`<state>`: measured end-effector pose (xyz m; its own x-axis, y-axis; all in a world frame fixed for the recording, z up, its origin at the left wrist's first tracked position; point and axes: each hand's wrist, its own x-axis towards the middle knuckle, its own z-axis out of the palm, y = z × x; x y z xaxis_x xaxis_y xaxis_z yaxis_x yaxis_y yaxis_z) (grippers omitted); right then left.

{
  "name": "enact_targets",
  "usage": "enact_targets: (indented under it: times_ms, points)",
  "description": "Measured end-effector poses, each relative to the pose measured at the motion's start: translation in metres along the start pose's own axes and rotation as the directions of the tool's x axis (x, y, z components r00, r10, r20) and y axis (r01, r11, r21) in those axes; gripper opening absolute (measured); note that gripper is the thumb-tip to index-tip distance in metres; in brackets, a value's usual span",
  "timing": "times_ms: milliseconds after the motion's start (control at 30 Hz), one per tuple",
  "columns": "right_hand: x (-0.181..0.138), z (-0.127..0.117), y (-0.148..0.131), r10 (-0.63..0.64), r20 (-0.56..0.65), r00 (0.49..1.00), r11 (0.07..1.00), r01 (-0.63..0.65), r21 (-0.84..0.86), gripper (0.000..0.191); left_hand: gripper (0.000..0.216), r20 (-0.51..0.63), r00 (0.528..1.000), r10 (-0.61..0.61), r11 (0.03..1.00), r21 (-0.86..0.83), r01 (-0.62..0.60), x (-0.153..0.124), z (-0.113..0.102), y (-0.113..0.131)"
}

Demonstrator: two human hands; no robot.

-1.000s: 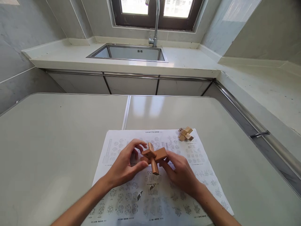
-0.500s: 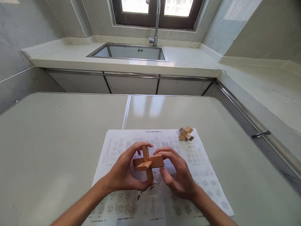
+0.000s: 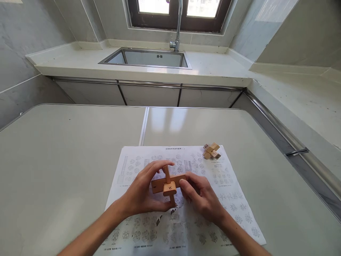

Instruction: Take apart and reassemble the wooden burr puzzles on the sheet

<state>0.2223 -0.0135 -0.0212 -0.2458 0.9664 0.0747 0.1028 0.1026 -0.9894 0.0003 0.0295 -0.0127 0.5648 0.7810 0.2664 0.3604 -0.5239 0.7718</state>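
Pinching right end of crossbar (image 3: 158, 185): right hand (image 3: 203, 196), fingers spread half second ago. Left hand (image 3: 141, 191) spans upright bar (image 3: 167, 175), thumb below, index above. Wooden cross (image 3: 169, 187), held over middle of sheet (image 3: 215, 220), now turned with marked block end facing camera; gripped at two places, probably steadier. Hidden: right fingertips behind crossbar, cross's back. Printed diagrams (image 3: 136, 235) too fine to read. Second cross (image 3: 212, 151) by sheet's far right corner.
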Motion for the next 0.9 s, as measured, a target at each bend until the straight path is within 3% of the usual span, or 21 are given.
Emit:
enact_targets:
  times_ms: [233, 433, 600, 900]
  points:
    - [-0.002, 0.004, 0.001, 0.122, 0.019, 0.992, 0.98, -0.123, 0.154, 0.042, 0.097, 0.007, 1.0, 0.017, 1.0, -0.014, -0.016, 0.002, -0.003, 0.002]
    - [-0.001, 0.001, 0.006, 0.204, 0.178, 0.963, 0.896, -0.257, 0.362, 0.041, 0.106, 0.024, 0.998, 0.059, 0.996, -0.073, -0.057, 0.003, -0.004, 0.0]
    - [0.001, -0.003, 0.012, 0.19, 0.363, 0.912, 0.824, -0.349, 0.446, 0.041, 0.104, 0.071, 0.995, 0.068, 0.983, -0.175, -0.054, 0.003, -0.005, 0.002]
    - [0.001, -0.002, 0.012, 0.204, 0.289, 0.935, 0.84, -0.319, 0.44, 0.041, 0.086, 0.035, 0.999, 0.03, 0.981, -0.191, -0.023, 0.003, -0.005, 0.003]
